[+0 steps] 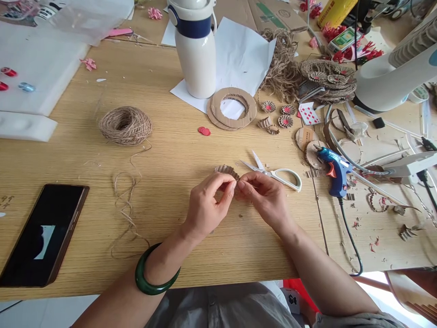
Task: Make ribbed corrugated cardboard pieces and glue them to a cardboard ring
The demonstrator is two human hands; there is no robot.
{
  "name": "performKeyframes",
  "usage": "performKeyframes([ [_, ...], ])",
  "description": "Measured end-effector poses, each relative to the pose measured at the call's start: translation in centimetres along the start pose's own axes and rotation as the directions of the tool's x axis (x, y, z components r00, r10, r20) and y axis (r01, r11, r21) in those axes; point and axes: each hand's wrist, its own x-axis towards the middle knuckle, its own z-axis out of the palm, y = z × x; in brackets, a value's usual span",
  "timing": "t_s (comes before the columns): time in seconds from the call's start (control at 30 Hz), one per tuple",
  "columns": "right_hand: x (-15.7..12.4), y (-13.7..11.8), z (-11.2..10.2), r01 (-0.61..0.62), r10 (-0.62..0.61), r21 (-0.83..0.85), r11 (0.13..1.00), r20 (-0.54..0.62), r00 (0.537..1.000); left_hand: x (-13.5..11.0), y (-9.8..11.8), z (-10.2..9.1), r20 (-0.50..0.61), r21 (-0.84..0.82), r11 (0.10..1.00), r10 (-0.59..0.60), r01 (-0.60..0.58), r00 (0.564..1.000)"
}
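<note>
The left hand and the right hand meet just above the middle of the table, with a small fluted strip of brown corrugated cardboard pinched between them. The strip's curved long axis runs roughly left to right, its ruffled edge arching away from the person. Most of what shows rises above the left fingertips, and its other end disappears into the right fingertips. Both sets of fingers are closed on it, though the exact grip is partly hidden, so the hands seem about equally near.

The surface is a pale oak-grain wooden table. White-handled steel scissors lie just beyond the right hand, their blades pointing toward the strip. Farther right sits a blue hot-glue gun with an orange trigger, among cardboard scraps. Ahead are a wide brown cardboard ring and a white insulated bottle with a navy band — and to the left, a ball of jute twine and a black smartphone. A dark green bangle circles the left wrist.
</note>
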Motion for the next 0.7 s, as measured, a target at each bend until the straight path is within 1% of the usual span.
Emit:
performKeyframes([
  [0.07, 0.06, -0.02, -0.05, -0.022, 0.02, 0.068, 0.997, 0.031, 0.999, -0.03, -0.03, 0.05, 0.031, -0.128, 0.983, -0.129, 0.132, 0.991],
  [0.13, 0.11, -0.06, -0.07, -0.053, 0.047, 0.117, 0.992, 0.056, 0.997, -0.05, -0.12, 0.15, 0.079, -0.276, 0.923, -0.256, 0.268, 0.963],
  [0.17, 0.13, -0.07, -0.07, -0.062, 0.055, 0.131, 0.989, 0.056, 0.997, -0.06, -0.17, 0.22, 0.1, -0.336, 0.887, -0.301, 0.317, 0.948],
  [0.23, 0.15, -0.05, -0.04, -0.071, 0.066, 0.145, 0.987, 0.041, 0.997, -0.03, -0.25, 0.34, 0.124, -0.408, 0.833, -0.355, 0.373, 0.927],
  [0.37, 0.15, 0.05, 0.11, -0.078, 0.073, 0.178, 0.981, 0.034, 0.997, 0.11, -0.21, 0.48, 0.143, -0.458, 0.79, -0.388, 0.409, 0.91],
  [0.43, 0.11, 0.03, 0.19, -0.043, 0.04, 0.171, 0.984, 0.017, 0.999, 0.2, -0.1, 0.47, 0.142, -0.466, 0.783, -0.394, 0.413, 0.908],
  [0.5, 0.04, -0.01, 0.2, 0.026, -0.024, 0.102, 0.994, -0.021, 0.999, 0.26, 0.01, 0.45, 0.149, -0.476, 0.768, -0.409, 0.428, 0.9],
  [0.57, -0.04, 0.03, 0.14, 0.095, -0.095, -0.001, 0.995, -0.046, 0.994, 0.29, 0.03, 0.43, 0.177, -0.486, 0.749, -0.42, 0.451, 0.89],
  [0.63, -0.12, 0.17, 0.04, 0.148, -0.152, -0.084, 0.985, -0.04, 0.988, 0.27, -0.09, 0.44, 0.204, -0.487, 0.741, -0.419, 0.463, 0.885],
  [0.7, -0.19, 0.35, -0.04, 0.186, -0.19, -0.145, 0.972, -0.018, 0.982, 0.2, -0.3, 0.46, 0.2, -0.469, 0.761, -0.403, 0.449, 0.893],
])
